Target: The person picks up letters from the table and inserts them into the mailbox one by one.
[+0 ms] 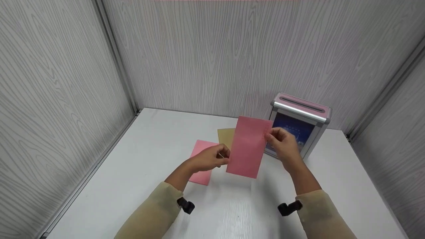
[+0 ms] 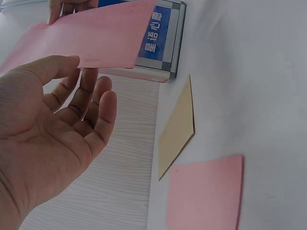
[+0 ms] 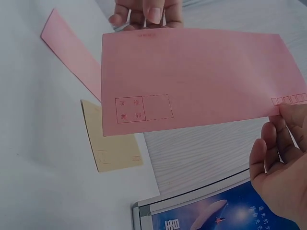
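A pink envelope (image 1: 247,147) with printed stamp boxes is held up above the white table, tilted toward me. My left hand (image 1: 212,157) pinches its lower left edge between thumb and fingers. On its upper right edge, my right hand (image 1: 284,142) pinches it too, as the right wrist view confirms with the thumb over the row of small printed squares. Below lie another pink envelope (image 1: 201,177), partly behind my left hand, and a tan envelope (image 1: 225,136), partly covered by the held one. In the left wrist view the tan envelope (image 2: 180,129) and pink envelope (image 2: 206,191) lie apart.
Behind my right hand stands a box (image 1: 300,106) with a slot in its pink top, a silver frame and a blue printed front. Grey wood-grain panels (image 1: 199,59) enclose the white table (image 1: 159,139) at the back and both sides.
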